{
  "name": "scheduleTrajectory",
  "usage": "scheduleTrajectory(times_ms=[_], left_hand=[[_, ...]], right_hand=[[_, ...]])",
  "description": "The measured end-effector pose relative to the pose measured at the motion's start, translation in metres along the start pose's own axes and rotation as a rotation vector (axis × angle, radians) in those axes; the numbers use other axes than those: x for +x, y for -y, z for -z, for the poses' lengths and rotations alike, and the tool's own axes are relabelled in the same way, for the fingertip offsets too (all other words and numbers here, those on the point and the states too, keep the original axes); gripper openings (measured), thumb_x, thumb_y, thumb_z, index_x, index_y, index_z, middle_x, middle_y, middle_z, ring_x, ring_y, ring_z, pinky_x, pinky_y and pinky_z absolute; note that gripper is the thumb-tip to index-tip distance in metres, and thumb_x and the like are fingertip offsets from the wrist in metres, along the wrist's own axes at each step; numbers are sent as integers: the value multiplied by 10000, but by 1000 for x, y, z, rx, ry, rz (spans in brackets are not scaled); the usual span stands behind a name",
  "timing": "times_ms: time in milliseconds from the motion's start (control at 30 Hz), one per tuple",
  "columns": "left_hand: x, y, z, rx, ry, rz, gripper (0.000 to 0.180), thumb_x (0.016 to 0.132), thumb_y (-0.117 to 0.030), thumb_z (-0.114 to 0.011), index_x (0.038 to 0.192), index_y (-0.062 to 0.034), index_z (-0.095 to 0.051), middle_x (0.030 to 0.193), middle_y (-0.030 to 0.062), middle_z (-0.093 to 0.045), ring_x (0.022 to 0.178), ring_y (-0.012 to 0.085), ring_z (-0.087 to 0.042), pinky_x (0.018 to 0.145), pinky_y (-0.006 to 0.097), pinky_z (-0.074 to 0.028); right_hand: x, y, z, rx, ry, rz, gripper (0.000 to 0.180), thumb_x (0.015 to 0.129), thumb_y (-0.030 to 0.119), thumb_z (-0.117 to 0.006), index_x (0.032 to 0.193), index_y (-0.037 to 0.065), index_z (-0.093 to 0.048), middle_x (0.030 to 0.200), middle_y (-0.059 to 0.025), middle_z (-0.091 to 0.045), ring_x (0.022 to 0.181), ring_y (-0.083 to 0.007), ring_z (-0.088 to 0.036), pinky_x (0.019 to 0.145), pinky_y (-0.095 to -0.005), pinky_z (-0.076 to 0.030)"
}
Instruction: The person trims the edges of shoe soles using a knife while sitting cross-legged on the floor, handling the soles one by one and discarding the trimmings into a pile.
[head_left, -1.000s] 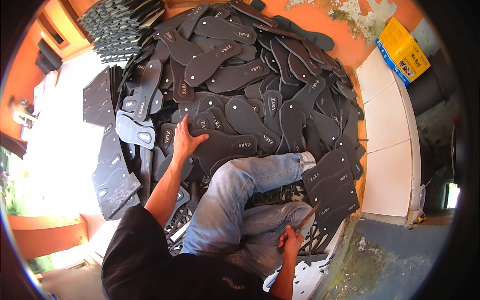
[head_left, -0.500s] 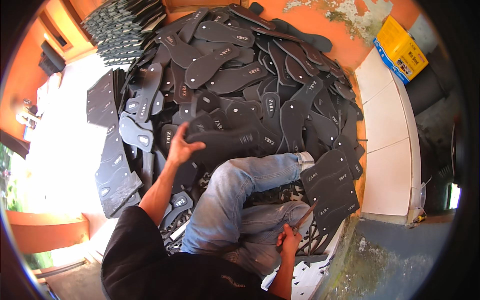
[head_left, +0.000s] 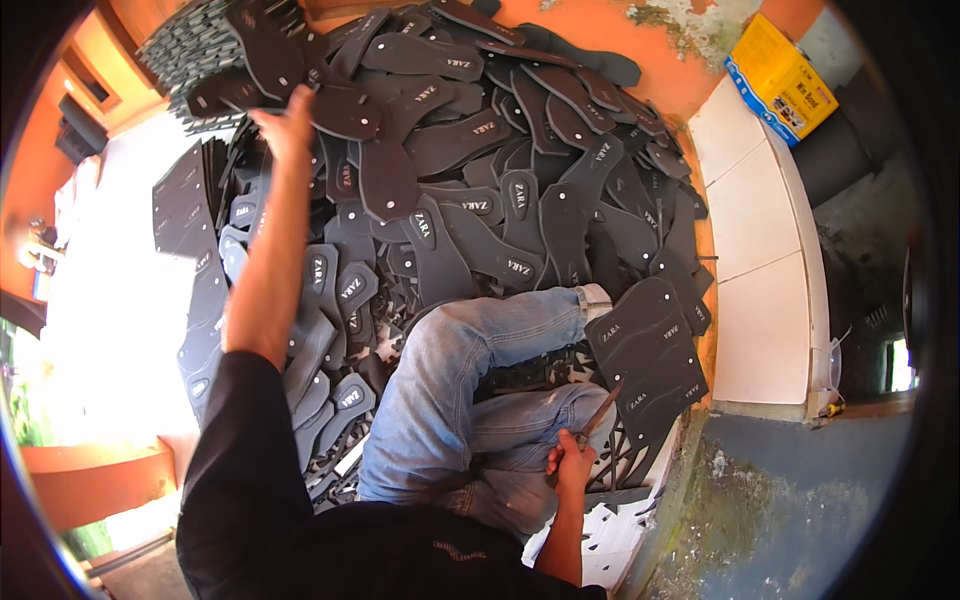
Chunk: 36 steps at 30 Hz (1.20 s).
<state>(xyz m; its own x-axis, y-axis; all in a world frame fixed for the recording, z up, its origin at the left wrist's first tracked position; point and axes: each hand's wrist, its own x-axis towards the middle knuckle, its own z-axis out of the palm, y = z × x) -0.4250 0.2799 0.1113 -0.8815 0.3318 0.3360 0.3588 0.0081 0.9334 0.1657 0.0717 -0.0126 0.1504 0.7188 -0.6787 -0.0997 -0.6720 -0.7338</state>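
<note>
My left hand [head_left: 285, 128] reaches far forward at the left of a big heap of black shoe soles [head_left: 465, 145], its fingers spread and holding nothing. Around the fingertips are several loose soles, among them a dark sole [head_left: 265, 55] beyond the hand and a sole [head_left: 345, 110] beside it. Whether these are in the air or resting on the heap, I cannot tell. Down by my folded leg, my right hand [head_left: 570, 462] is closed round a knife [head_left: 603, 408], its blade angled up and to the right. A black foam sheet [head_left: 650, 360] marked with sole outlines lies beside that knee.
Neat stacks of black pieces [head_left: 195, 50] rise at the far left. More printed sheets [head_left: 205, 300] line the left edge. Offcut strips [head_left: 625, 460] lie under my legs [head_left: 480, 380]. A tiled ledge [head_left: 765, 250] with a yellow box [head_left: 780, 80] borders the right.
My left hand has swung from near my knee to the far left of the heap. Several soles now lie or hang around it there. My right hand keeps the knife in nearly the same place.
</note>
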Motion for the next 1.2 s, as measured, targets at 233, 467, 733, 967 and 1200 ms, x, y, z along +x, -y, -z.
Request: scheduleTrajectory(times_ms=[233,467,733,967,1200], left_hand=[[-241,50,-33,604,935,-843,577,784,-267,-655,1315,-184,-446,1387,111,-367,1338,341,-261,1053,529,-265],[-243,89,15,886,910,-788,556,802,-418,-615,1291,-185,-487,1404,81,-360,1342,325,-257,1073,524,-208],[-201,77,71,791,901,-302,433,805,-239,-631,1214,-115,-562,1262,133,-519,1239,340,-422,995,461,-366],[-334,-80,-40,-41,1007,13,294,834,-160,-606,1092,-19,-623,947,132,-669,837,182,-634,767,294,-496],[-465,-37,-169,529,1330,-485,622,828,-349,-592,1346,-77,-382,1297,176,-481,1242,341,-402,995,464,-324]], right_hand=[[-1,5,1,-13,35,19,281,820,178,-639,628,34,-493,480,-72,-502,324,-140,-419,308,-273,-305],[-3,3,2,-6,23,-4,283,808,188,-646,628,42,-484,488,-75,-501,333,-143,-422,313,-278,-319],[-3,9,2,10,66,-6,282,822,185,-639,626,32,-506,493,-66,-507,342,-123,-416,328,-264,-316],[-2,5,14,30,54,-10,300,830,198,-644,619,32,-511,498,-58,-515,346,-119,-419,342,-258,-319],[-7,1,10,56,108,6,299,831,205,-651,623,30,-527,504,-56,-520,353,-119,-430,346,-261,-320]])
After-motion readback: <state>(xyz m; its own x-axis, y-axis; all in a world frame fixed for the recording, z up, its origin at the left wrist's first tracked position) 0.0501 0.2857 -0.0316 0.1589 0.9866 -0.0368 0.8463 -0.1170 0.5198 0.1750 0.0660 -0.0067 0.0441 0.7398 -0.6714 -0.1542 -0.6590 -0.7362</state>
